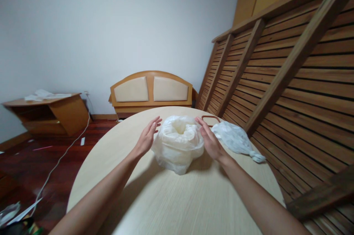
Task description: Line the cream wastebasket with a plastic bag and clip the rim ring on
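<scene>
A white, translucent plastic bag (177, 150) stands upright on the round table (166, 205), its top edge folded outward around an open mouth. Something pale shows inside; whether a container is under the plastic, I cannot tell. My left hand (146, 137) is open beside the bag's left side, fingers stretched out and palm facing it. On the opposite side, my right hand (210, 141) is also open, its fingers straight and overlapping the bag's right edge in view; contact there is unclear. Neither hand holds anything.
Right of my right hand lies a filled plastic bag (235, 139) with a knotted end, near a brown loop (211, 116). A slatted wooden frame (276, 72) leans along the right. Behind the table stands a headboard (151, 89); a white cord (59, 159) crosses the floor.
</scene>
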A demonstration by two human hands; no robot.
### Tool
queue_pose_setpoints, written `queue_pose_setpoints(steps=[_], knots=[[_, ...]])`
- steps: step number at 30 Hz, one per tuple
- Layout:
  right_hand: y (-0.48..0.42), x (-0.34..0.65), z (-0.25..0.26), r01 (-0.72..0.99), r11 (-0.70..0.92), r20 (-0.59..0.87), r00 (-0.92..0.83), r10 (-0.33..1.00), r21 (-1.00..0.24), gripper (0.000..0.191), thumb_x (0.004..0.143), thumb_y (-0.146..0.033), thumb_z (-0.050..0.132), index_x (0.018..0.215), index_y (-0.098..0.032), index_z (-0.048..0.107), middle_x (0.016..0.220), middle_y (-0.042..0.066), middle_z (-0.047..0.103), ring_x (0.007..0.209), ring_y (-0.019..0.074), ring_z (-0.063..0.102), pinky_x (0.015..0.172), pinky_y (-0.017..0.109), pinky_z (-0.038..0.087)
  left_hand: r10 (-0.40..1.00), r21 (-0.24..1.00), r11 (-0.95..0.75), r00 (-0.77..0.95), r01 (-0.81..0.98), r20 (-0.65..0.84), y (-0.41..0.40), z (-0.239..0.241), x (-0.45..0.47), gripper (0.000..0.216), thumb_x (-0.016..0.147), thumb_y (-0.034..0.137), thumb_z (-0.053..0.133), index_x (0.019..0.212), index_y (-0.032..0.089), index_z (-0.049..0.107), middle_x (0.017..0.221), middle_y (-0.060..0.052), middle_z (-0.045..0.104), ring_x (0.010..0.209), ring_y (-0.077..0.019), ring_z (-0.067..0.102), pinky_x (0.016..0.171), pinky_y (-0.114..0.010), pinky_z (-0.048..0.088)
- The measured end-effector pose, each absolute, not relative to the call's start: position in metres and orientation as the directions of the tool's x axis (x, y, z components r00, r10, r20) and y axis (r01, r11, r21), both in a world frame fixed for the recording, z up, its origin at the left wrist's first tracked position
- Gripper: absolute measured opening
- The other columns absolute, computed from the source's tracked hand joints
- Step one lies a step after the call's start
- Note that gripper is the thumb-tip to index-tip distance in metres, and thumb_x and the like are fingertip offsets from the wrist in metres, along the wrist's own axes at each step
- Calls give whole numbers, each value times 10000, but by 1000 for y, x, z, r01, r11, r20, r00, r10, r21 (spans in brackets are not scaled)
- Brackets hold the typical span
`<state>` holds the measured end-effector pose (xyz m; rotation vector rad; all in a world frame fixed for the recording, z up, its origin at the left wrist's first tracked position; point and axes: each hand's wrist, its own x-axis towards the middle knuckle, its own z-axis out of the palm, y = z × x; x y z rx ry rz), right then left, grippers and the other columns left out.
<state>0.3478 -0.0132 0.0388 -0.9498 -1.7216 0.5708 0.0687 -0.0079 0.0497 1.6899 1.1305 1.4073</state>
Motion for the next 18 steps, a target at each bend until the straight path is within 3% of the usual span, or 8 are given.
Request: queue_pose_setpoints(steps=[4,7,10,14,18], knots=[[14,356,27,303,567,577,-66,814,-766,516,1001,-555,375,1403,-259,502,1465,114,530,1393,234,451,1195,490,287,937,928,-333,170,170,305,20,55,65,662,849,599,577,1352,169,558,1397,-162,589,1255,-312,576,1024,-454,479],[32,363,18,309,553,569,-45,821,-774,492,961,-502,486,1372,-236,524,1383,139,601,1314,255,539,1111,501,403,914,907,-369,258,205,313,31,55,66,667,793,541,681,1330,160,583,1427,-157,565,1297,-322,543,1070,-458,444],[43,367,13,390,557,587,-53,808,-733,392,924,-416,537,1254,-217,610,1273,122,674,1200,250,615,1056,481,451,886,896,-400,330,190,326,37,52,70,687,752,472,741,1343,165,574,1394,-160,593,1250,-324,581,1021,-456,481],[51,369,10,452,555,605,-41,795,-698,310,888,-383,551,1094,-185,670,1100,115,734,1030,243,673,991,449,485,899,893,-398,283,211,334,44,47,74,578,678,450,782,1144,122,686,1162,-156,720,1043,-310,678,880,-408,544],[57,370,7,465,534,586,-38,809,-707,270,884,-380,542,1001,-181,682,1006,110,745,963,248,681,952,437,495,919,889,-380,213,256,332,47,41,74,475,682,446,744,1021,115,714,1021,-125,751,927,-277,692,801,-361,546]])
